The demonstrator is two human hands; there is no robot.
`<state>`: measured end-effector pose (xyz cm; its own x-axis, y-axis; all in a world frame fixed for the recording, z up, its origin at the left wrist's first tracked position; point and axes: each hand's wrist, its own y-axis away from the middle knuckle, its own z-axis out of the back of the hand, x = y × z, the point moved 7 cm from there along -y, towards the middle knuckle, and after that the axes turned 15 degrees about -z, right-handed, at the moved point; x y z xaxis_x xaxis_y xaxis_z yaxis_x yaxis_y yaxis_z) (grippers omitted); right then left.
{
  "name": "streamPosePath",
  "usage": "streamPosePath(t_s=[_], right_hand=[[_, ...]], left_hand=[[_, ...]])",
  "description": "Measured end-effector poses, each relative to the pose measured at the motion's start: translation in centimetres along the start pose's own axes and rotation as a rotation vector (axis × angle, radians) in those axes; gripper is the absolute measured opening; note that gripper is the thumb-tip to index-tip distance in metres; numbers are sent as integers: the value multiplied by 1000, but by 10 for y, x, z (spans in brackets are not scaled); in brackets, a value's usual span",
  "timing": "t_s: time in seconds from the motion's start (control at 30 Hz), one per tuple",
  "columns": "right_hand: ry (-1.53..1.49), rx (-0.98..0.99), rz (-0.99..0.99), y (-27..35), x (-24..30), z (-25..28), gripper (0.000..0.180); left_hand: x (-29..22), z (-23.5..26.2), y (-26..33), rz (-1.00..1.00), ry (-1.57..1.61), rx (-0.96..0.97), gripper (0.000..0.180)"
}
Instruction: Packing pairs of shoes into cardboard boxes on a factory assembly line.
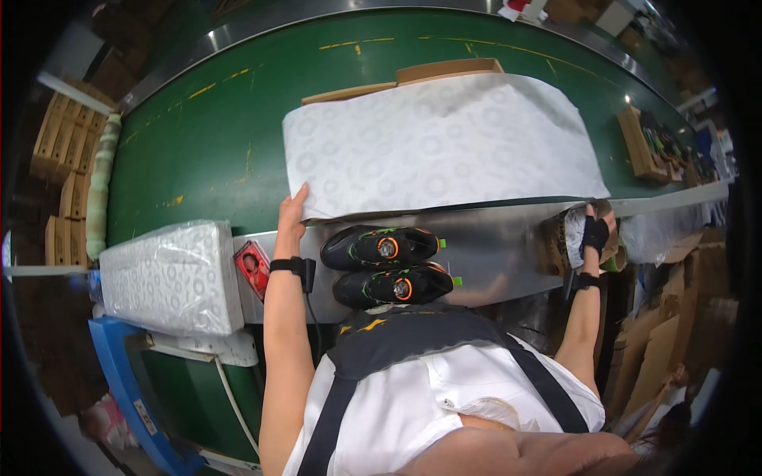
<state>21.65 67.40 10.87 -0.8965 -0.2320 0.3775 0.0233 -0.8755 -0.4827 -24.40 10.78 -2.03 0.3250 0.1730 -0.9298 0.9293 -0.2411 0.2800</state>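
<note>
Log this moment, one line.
left hand: on white paper, near-left corner | right hand: right of black shoes, hold unclear | shoes: side by side on metal surface

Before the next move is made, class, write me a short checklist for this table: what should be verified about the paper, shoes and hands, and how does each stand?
1. Left hand at the paper: ok, at its near left corner.
2. Right hand gripping the paper: cannot tell; it is by the near right corner.
3. Shoes paired: ok, side by side on the metal strip.
4. Cardboard fully covered: not ok, some shows past the far edge.
5. Underside of paper clean: cannot tell, hidden.
</note>
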Motion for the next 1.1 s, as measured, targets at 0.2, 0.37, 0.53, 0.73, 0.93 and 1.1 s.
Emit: streamPosePath(t_s=[0.2,0.37,0.53,0.73,0.93,1.1], right_hand=[[-435,489,988,185,172,56,26],[-574,528,1438,346,219,111,7],[-309,687,1516,331,259,113,5],[-429,1060,1299,259,324,123,26],[-822,1515,121,216,369,33,28],[-309,1151,300,246,381,-85,31]], left_hand=[[6,-16,4,37,-108,-61,35],[21,-40,12,46,-128,-117,33],[24,-19,5,14,-177,-174,31],[26,30,-12,-172,-307,-204,33],[0,42,-17,-209,-332,-303,31],[-56,4,-9,-447,-428,-247,30]])
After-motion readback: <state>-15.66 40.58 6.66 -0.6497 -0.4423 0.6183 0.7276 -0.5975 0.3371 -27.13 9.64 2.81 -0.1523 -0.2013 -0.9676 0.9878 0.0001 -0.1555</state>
